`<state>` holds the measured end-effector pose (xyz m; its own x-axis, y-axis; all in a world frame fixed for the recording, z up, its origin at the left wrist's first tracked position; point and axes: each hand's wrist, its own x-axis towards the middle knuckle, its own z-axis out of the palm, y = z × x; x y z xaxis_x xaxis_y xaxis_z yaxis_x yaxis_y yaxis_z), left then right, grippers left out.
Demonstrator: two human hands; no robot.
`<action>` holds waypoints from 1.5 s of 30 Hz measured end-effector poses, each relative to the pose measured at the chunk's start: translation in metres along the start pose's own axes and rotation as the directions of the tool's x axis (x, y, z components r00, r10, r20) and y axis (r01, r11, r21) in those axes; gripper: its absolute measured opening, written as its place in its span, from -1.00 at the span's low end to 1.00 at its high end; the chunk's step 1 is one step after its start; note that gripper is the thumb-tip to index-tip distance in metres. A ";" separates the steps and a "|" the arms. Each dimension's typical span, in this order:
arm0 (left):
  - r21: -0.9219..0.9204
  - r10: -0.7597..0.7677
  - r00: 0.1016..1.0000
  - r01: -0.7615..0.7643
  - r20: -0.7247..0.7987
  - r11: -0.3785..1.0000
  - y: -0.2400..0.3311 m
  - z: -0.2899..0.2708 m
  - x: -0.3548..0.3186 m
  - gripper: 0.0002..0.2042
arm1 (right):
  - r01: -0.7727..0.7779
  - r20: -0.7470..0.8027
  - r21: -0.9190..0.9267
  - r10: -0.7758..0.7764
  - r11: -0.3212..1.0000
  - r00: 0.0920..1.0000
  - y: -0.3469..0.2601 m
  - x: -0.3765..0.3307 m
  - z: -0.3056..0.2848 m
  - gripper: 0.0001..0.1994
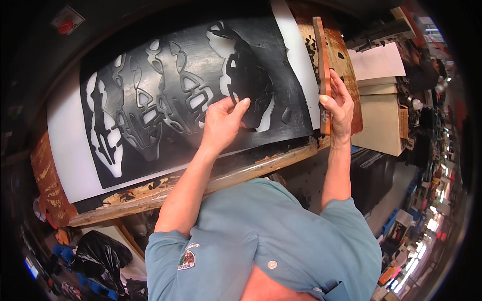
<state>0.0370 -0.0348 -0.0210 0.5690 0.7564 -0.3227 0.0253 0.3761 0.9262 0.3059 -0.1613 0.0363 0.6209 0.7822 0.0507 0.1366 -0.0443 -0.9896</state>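
Note:
A large black sheet (196,143), with several shaped cuts and openings in it, lies on a white board (65,145). My left hand (224,120) is closed over the sheet's right part. Its thumb and fingers pinch the edge of a black cut-out piece (253,83), which lies loose and a little askew over its opening. At the right edge of the board, my right hand (339,108) grips a long, narrow orange-brown cutting die (323,65). The die stands on edge, its outline mostly hidden from this angle, with my thumb on the near side and fingers behind.
A worn wooden table edge (251,166) runs between my body and the sheet. Black scraps (145,190) lie along it. Right of the table are stacked pale boxes (379,113) with a paper sheet on top. A black plastic bag (103,256) sits at lower left.

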 end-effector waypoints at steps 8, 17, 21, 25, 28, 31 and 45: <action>0.297 0.052 0.999 -0.050 0.001 0.953 0.006 0.009 -0.002 -0.69 | 0.124 0.073 -0.804 -0.110 0.581 0.991 0.026 -0.023 0.000 -0.05; -0.041 -0.176 0.967 0.186 0.184 0.982 0.005 -0.019 0.008 -0.77 | 0.614 0.591 -0.360 -0.337 0.703 0.733 -0.001 -0.022 0.053 -0.37; -0.137 -0.135 0.968 0.167 0.212 0.976 0.004 -0.017 0.008 -0.78 | 0.633 0.626 -0.322 -0.343 0.704 0.700 0.006 -0.016 0.072 -0.36; -0.358 -0.120 0.966 0.199 0.231 0.912 0.003 -0.008 0.007 -0.77 | 0.664 0.564 -0.303 -0.433 0.684 0.703 0.021 -0.010 0.080 -0.44; -0.498 -0.112 0.967 0.215 0.227 0.840 0.001 -0.001 0.005 -0.75 | 0.670 0.532 -0.289 -0.467 0.684 0.706 0.029 -0.008 0.081 -0.50; -0.527 -0.096 0.961 0.224 0.259 0.820 -0.007 0.006 0.006 -0.74 | 0.631 0.545 -0.293 -0.417 0.719 0.728 0.033 -0.007 0.076 -0.51; -0.515 -0.034 0.979 0.135 0.201 0.847 -0.011 0.001 0.006 -0.81 | 0.337 0.444 -0.128 -0.250 0.933 0.860 0.036 -0.004 0.093 -0.67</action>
<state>0.0405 -0.0352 -0.0328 0.7214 0.6202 -0.3081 -0.3250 0.6960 0.6403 0.2368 -0.1083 -0.0116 0.1568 0.9601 0.2315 0.4354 0.1432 -0.8888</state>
